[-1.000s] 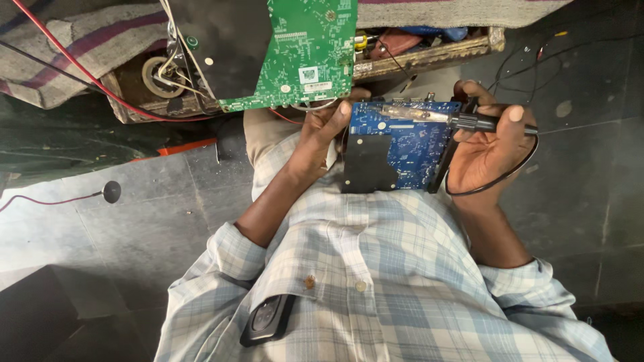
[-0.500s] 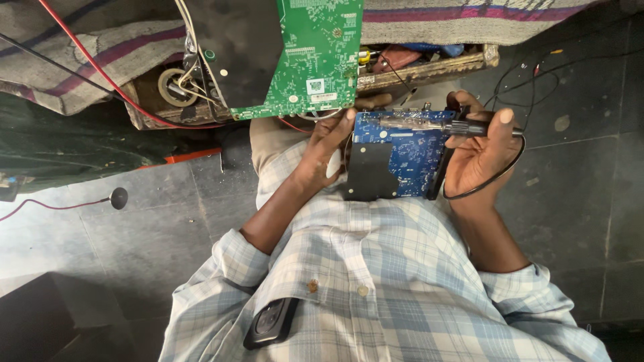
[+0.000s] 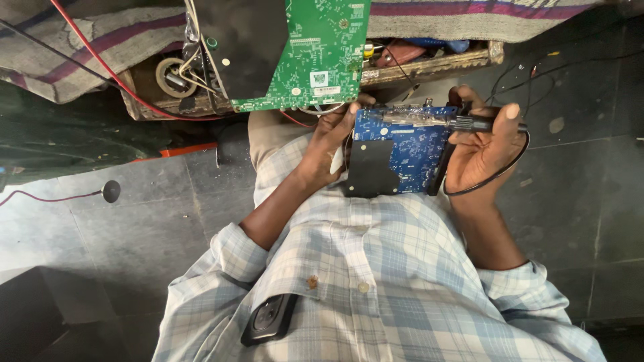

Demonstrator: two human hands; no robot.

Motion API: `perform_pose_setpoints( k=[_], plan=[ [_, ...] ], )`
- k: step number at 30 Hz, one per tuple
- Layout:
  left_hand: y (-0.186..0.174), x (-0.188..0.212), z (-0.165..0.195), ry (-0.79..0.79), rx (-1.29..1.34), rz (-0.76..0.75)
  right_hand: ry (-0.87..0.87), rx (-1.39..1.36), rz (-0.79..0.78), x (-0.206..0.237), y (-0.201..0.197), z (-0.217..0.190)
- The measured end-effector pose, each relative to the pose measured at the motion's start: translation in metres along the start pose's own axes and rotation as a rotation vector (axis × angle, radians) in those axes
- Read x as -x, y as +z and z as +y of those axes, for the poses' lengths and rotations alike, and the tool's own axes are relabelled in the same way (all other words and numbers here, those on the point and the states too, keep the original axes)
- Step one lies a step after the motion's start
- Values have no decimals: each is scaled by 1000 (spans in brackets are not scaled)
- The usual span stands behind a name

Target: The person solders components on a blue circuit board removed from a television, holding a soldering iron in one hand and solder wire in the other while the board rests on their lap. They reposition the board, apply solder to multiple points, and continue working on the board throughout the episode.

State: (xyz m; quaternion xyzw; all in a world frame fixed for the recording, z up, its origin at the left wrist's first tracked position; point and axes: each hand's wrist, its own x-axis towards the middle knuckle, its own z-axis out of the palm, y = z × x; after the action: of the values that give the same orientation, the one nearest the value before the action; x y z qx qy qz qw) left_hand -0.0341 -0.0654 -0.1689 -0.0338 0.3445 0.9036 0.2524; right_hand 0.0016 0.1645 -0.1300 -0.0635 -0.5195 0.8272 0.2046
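The green circuit board (image 3: 315,53) in the upper middle of the frame is cut off by the top edge. The blue circuit board's (image 3: 416,147) left edge hides behind the left hand (image 3: 329,144), and a black plate (image 3: 372,167) covers its lower left corner. The right hand (image 3: 479,151) conceals most of the dark tool (image 3: 479,123); its tip is too small to make out. The checked shirt (image 3: 376,288) runs off the bottom edge.

Blue circuit board (image 3: 410,149): glossy lacquered laminate carrying a matt black plate and a bright metal strip. Green circuit board (image 3: 315,50): same gloss finish, with a matt black panel. Shirt (image 3: 376,281): soft woven checked cloth. Floor (image 3: 134,221): grey stone tiles, dull, scuffed. Cable (image 3: 493,175): smooth black plastic sheath.
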Motion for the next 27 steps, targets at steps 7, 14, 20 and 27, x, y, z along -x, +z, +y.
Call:
perform_pose_setpoints(
  k=[7,14,20,27],
  plan=[
    [-4,1,-6,93,-20,-10,15,-60,66,2,6,-1],
    [-9,2,-7,103,26,-14,-325,363,-201,3,25,-25],
    [-6,3,-6,95,57,-4,-527,681,-384,8,40,-60],
    [-7,5,-6,125,95,-33,-631,865,-573,11,64,-85]
  ],
)
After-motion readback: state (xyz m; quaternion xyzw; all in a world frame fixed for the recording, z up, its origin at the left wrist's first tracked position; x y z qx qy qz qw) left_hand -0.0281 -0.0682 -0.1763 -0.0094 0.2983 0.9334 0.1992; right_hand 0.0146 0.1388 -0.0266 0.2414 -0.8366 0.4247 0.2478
